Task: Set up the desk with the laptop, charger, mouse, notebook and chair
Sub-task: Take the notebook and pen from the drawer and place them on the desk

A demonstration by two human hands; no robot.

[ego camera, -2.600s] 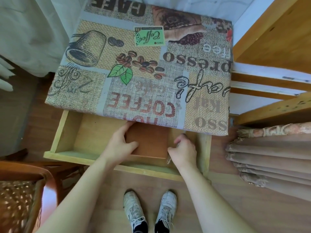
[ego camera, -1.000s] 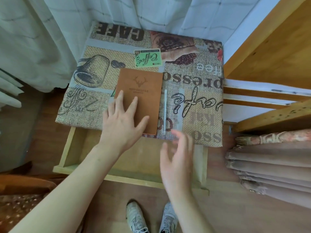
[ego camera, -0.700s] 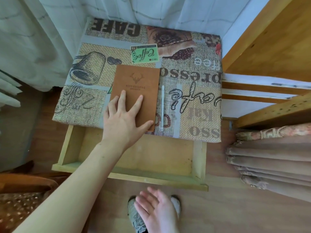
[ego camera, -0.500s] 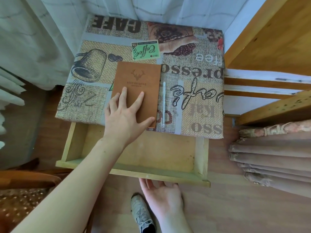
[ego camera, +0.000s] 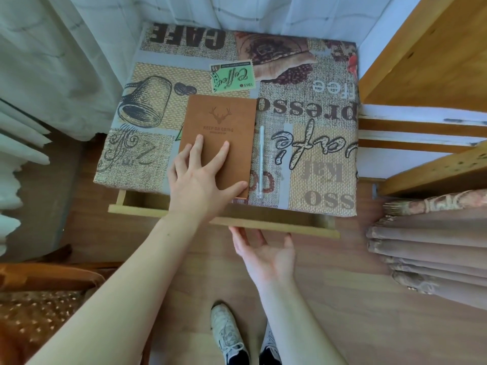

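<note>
A brown notebook (ego camera: pixel 224 133) with a deer head embossed on its cover lies flat on the desk (ego camera: pixel 324 164), which is covered with a coffee-print cloth. A white pen (ego camera: pixel 261 159) lies just right of the notebook. My left hand (ego camera: pixel 200 185) rests flat on the notebook's near half, fingers spread. Below the desk edge, the wooden drawer front (ego camera: pixel 303 229) sticks out only a little. My right hand (ego camera: pixel 266 251) is open, palm up, with its fingertips against that drawer front. A chair (ego camera: pixel 39 291) with a patterned seat shows at the bottom left.
White curtains (ego camera: pixel 66 48) hang behind and to the left of the desk. A wooden shelf unit (ego camera: pixel 427 83) stands on the right, with a folded brown curtain (ego camera: pixel 434 248) below it. My two shoes (ego camera: pixel 229 335) stand on the wooden floor.
The notebook and pen went from the drawer onto the desk. My right hand dropped to the drawer front, and the drawer has slid most of the way in. My left hand stayed on the notebook.
</note>
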